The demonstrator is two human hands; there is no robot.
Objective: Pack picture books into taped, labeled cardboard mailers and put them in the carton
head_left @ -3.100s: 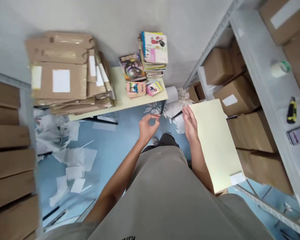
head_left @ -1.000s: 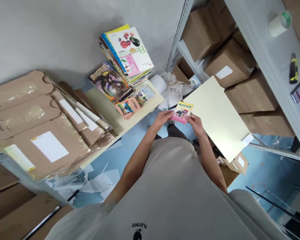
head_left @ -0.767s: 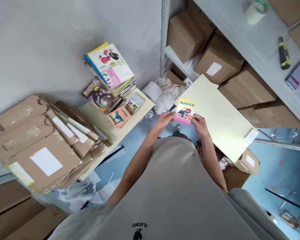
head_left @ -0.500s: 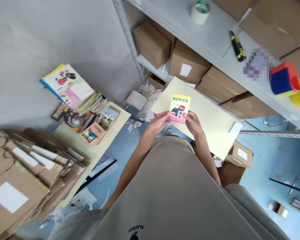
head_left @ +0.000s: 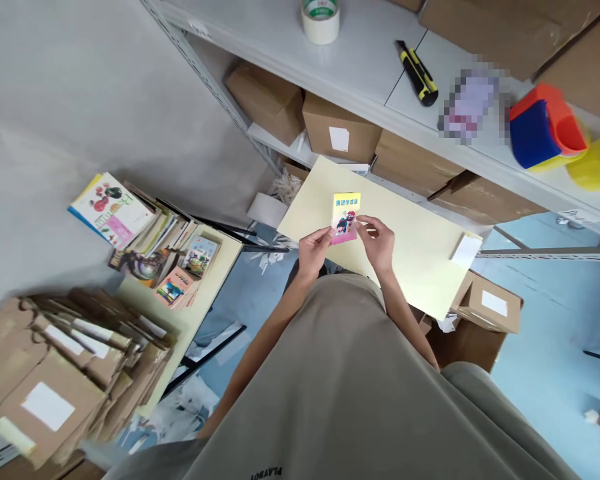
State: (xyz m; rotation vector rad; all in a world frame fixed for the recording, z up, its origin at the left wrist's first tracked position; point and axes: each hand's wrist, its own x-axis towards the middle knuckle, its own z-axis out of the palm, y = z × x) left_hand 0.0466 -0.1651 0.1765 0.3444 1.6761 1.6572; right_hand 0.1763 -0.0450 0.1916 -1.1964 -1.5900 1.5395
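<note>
A small booklet with a yellow top, a pink bottom, blue Chinese characters and cartoon figures is held up over the pale yellow table. My left hand grips its lower left edge, thumb on the front cover. At the right edge, my right hand has its thumb and index finger pinched against the cover's side, the other fingers curled. The booklet's back and the fingertips behind it are hidden.
A second table at left carries stacked books and folded cardboard. Above, a grey shelf holds a tape roll, a utility knife and a tape dispenser. Cardboard boxes fill the shelf below.
My right thumb has shifted off the cover's front to its right edge, and that hand's fingers have lifted and curled. The booklet is turned slightly. The camera view has shifted.
</note>
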